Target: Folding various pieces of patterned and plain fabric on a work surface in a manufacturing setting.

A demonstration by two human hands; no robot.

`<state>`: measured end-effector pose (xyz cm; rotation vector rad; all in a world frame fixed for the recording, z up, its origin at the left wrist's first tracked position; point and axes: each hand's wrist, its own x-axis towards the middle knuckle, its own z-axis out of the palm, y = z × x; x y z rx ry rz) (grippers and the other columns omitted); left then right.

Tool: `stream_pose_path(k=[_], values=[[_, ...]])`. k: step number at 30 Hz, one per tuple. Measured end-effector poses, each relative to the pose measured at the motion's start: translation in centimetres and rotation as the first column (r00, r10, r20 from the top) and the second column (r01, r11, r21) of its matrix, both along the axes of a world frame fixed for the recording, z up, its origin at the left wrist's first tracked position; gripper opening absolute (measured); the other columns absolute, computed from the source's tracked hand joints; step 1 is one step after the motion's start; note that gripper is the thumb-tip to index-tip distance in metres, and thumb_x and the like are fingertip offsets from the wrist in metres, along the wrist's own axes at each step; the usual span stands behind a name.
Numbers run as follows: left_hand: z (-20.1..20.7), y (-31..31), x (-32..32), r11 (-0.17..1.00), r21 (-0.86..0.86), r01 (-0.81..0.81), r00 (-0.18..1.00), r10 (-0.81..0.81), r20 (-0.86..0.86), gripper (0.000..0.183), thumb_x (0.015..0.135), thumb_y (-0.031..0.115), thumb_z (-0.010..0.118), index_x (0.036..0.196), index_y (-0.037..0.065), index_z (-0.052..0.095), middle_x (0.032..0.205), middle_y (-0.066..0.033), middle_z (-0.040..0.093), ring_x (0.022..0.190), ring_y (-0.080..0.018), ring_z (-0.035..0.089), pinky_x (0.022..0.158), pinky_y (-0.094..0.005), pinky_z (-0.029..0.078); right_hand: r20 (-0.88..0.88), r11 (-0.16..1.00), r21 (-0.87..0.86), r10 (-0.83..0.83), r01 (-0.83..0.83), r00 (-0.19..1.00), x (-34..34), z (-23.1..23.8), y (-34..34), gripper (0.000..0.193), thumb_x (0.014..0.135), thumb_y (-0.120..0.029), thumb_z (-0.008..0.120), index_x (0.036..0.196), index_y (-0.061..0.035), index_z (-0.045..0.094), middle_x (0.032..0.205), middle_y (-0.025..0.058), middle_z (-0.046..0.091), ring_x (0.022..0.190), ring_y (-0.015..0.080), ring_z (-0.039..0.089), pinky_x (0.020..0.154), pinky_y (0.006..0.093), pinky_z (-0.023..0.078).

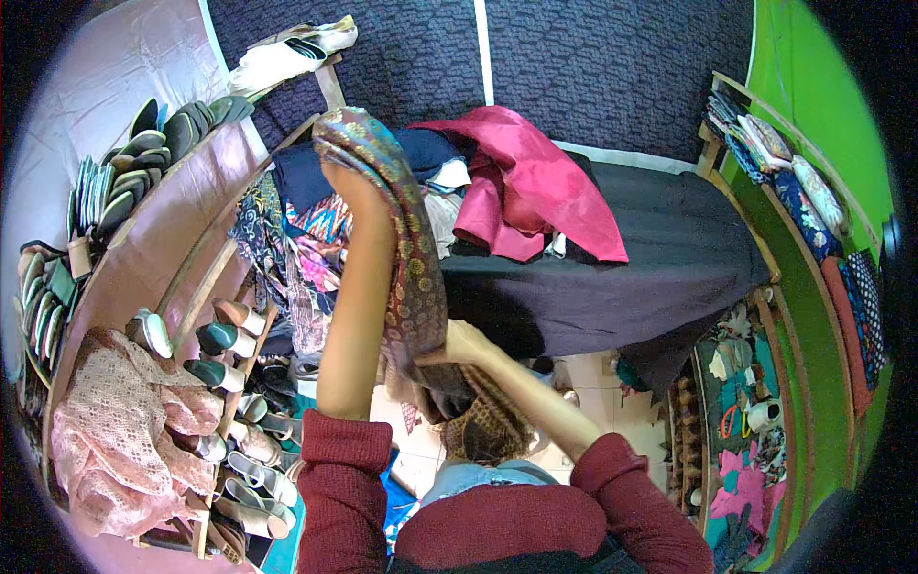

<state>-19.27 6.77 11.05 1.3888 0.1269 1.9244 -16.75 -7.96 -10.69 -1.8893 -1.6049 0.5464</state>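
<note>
A long brown and grey-blue patterned cloth (416, 258) with gold round motifs hangs in folds in front of me. My left hand (356, 187) is raised, holding up its upper end; the cloth drapes over the fingers and hides most of them. Lower down, my right hand (456, 342) grips the same cloth with closed fingers. Below that hand, a brown patterned fabric (488, 426) bunches close to my lap; whether it is the same piece, I cannot tell.
A black-covered bed or bench (660, 239) carries a pink cloth (545, 182) and a heap of clothes (296, 210). Shoe racks (215, 383) stand at left, with a pale pink lace cloth (115, 430) over one. Wooden shelves (803, 258) with folded fabrics line the right.
</note>
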Motion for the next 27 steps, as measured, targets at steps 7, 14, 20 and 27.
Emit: stream_pose_path(k=[7,14,20,27], values=[[-0.4,3.9,-7.6,0.978,-0.033,0.208,0.972,-0.21,-0.101,0.02,0.087,0.012,0.039,0.093,0.001,0.054,0.084,-0.0048,0.058,0.071,-0.0113,0.056,0.063,-0.0235,0.046,-0.735,0.849,-0.014,-0.367,0.528,0.57,5.6,-1.7,0.0,0.025,0.085,-0.027,0.051,0.087,-0.0031,0.058,0.072,0.0034,0.059,0.061,0.0135,0.052,0.055,0.0274,0.042],[-10.6,-3.3,-6.3,0.925,-0.116,0.361,0.258,-0.219,-0.941,0.106,0.052,0.021,0.073,0.136,0.0,0.011,0.113,-0.0213,0.052,0.108,-0.0336,0.048,0.092,-0.0358,0.037,-0.935,0.839,0.354,0.335,0.414,0.12,6.3,8.5,-1.4,0.019,0.084,-0.012,0.043,0.093,-0.004,0.059,0.079,0.0004,0.06,0.066,0.0098,0.055,0.064,0.0256,0.045],[-12.9,-4.2,-3.0,0.932,-0.039,0.359,0.48,-0.221,-0.849,0.045,0.062,0.006,0.059,0.107,0.002,0.056,0.087,-0.0161,0.064,0.083,-0.0245,0.062,0.075,-0.0313,0.046,-0.712,0.668,0.587,0.156,0.458,0.685,6.7,12.1,-0.8,0.022,0.068,-0.002,0.061,0.09,-0.001,0.059,0.083,0.0019,0.053,0.079,0.0104,0.052,0.071,0.0228,0.041],[-6.5,9.3,-5.3,0.933,0.249,-0.261,0.821,0.35,-0.451,0.02,0.071,0.005,0.057,0.089,-0.003,0.056,0.082,-0.0142,0.06,0.072,-0.0237,0.055,0.067,-0.0317,0.042,-0.052,0.888,0.256,-0.382,0.383,0.922,11.4,6.7,-3.5,0.063,0.053,-0.037,0.076,0.1,0.0014,0.061,0.095,0.0197,0.062,0.086,0.0283,0.061,0.077,0.0339,0.046]])
